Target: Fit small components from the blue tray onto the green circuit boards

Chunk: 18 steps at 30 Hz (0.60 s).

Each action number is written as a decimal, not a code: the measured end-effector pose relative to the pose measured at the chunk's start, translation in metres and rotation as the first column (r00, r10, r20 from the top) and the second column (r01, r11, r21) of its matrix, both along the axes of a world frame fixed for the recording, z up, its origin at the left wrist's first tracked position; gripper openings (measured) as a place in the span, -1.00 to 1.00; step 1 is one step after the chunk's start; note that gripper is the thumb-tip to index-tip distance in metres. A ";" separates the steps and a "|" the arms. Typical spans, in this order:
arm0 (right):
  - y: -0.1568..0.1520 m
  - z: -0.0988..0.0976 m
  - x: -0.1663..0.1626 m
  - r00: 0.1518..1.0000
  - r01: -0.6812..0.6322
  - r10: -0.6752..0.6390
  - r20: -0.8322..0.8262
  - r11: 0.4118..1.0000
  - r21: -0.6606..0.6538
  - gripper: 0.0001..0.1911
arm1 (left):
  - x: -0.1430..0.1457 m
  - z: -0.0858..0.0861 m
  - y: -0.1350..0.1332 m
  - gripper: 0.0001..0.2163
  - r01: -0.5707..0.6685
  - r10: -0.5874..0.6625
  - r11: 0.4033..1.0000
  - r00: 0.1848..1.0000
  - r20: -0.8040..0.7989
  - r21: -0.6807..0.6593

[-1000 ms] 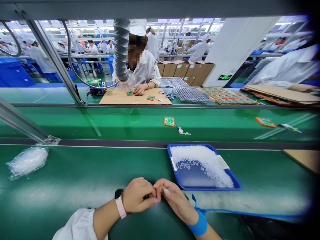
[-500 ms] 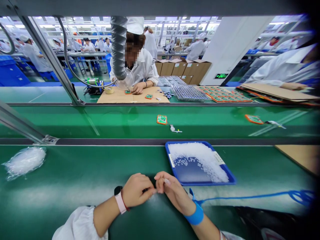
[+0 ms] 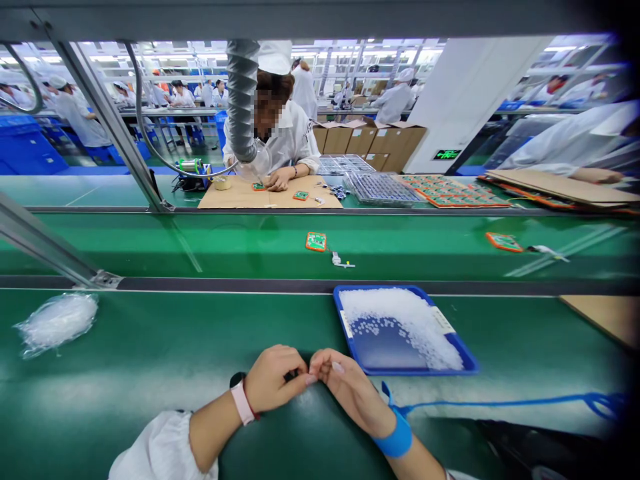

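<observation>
My left hand is over the green bench with its fingers curled and its thumb and forefinger pinched at the tips. Opposite it, my right hand is bent inward, its fingertips meeting those of the left. Anything small between the fingertips is hidden from me. Just beyond my right hand lies a blue tray, with many small white translucent pieces heaped along its back and right side. A blue wrist strap circles my right wrist, and its cord runs off to the right.
A clear bag of white pieces lies at the left. Along the green belt ahead are two orange-edged circuit boards with wired parts. Across it, a co-worker handles a small board on cardboard. A metal post rises at left.
The boards on the belt have shifted a little to the left against the bench. My right fingers have drawn in closer to the left fingertips. The view has tilted slightly.
</observation>
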State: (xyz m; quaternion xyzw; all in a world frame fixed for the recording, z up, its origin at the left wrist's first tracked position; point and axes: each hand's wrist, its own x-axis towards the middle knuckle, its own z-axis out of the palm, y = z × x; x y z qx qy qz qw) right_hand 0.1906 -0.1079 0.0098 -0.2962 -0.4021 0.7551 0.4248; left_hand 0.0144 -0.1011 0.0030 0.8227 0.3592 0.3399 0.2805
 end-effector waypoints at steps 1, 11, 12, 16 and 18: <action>0.000 -0.001 0.000 1.000 0.001 -0.001 -0.007 1.000 -0.008 -0.70 | 0.000 -0.001 0.000 -0.68 0.001 -0.001 1.000 1.000 0.003 -0.001; 0.002 -0.003 0.003 0.998 0.063 -0.062 0.018 0.998 -0.030 -0.69 | 0.000 0.000 0.001 -0.76 -0.086 0.086 0.993 0.996 -0.006 -0.085; 0.001 -0.003 0.003 0.998 0.065 -0.064 0.027 0.998 -0.023 -0.68 | 0.000 0.000 0.001 -0.76 -0.114 0.113 0.989 0.994 -0.014 -0.099; 0.000 -0.003 0.002 0.999 0.001 -0.001 0.044 1.000 -0.003 -0.67 | 0.000 0.000 0.005 -0.74 -0.217 0.220 0.960 0.976 -0.004 -0.177; -0.001 -0.004 0.002 0.998 -0.035 0.036 0.045 0.999 -0.008 -0.69 | 0.000 0.001 0.006 -0.75 -0.191 0.198 0.963 0.980 0.015 -0.191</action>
